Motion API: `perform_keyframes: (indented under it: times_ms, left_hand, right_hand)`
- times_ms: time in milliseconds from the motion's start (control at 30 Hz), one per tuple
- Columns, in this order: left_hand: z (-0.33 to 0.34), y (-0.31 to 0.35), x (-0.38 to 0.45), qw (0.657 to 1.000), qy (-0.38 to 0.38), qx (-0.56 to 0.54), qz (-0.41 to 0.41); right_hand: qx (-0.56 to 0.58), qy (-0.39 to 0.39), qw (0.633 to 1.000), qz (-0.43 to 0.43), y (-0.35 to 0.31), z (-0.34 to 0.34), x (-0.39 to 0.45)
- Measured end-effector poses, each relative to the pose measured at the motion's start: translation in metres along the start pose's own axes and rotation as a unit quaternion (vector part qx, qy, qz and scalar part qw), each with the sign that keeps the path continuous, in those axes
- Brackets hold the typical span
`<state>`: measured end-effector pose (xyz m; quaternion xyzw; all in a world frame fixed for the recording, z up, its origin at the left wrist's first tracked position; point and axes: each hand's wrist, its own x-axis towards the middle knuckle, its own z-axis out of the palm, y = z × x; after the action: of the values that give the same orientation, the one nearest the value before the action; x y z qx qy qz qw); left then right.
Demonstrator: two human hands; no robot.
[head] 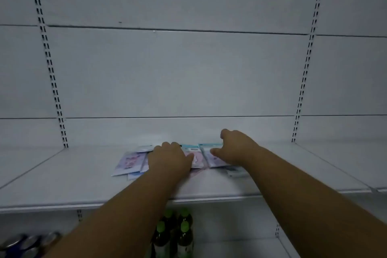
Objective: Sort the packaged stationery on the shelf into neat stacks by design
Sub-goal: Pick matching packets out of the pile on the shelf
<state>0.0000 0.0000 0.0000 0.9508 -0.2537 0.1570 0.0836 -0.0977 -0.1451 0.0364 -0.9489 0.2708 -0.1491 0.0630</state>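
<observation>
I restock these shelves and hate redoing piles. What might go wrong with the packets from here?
The packets overlap in a loose fan, so the left hand pressing on them may slide several at once and mix designs. One packet lies under the right forearm, so it might get dragged toward the shelf edge. The right hand hides what it grips.

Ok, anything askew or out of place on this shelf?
Yes: the stationery packs lie fanned and overlapping at angles on the shelf, not in stacks. Left hand and right hand rest on them.
</observation>
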Motion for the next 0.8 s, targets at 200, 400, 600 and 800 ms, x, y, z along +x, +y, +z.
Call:
perform_keyframes:
  times_ms: [200, 400, 600, 800]
  left_hand:
    - [0.004, 0.003, 0.022, 0.999, -0.054, 0.007, -0.006]
    - [-0.005, -0.001, 0.03, 0.994, -0.091, -0.063, -0.015]
    - [-0.011, -0.007, 0.03, 0.987, -0.057, -0.143, -0.053]
    - [-0.009, -0.002, 0.026, 0.927, 0.0, -0.371, -0.056]
  right_hand:
    - [-0.059, -0.042, 0.997, 0.028, 0.0, 0.021, 0.012]
    - [-0.057, -0.121, 0.99, 0.034, -0.004, 0.013, 0.028]
    - [-0.038, -0.138, 0.989, 0.04, -0.004, 0.001, 0.032]
    - [0.196, 0.04, 0.978, 0.058, 0.004, -0.006, 0.024]
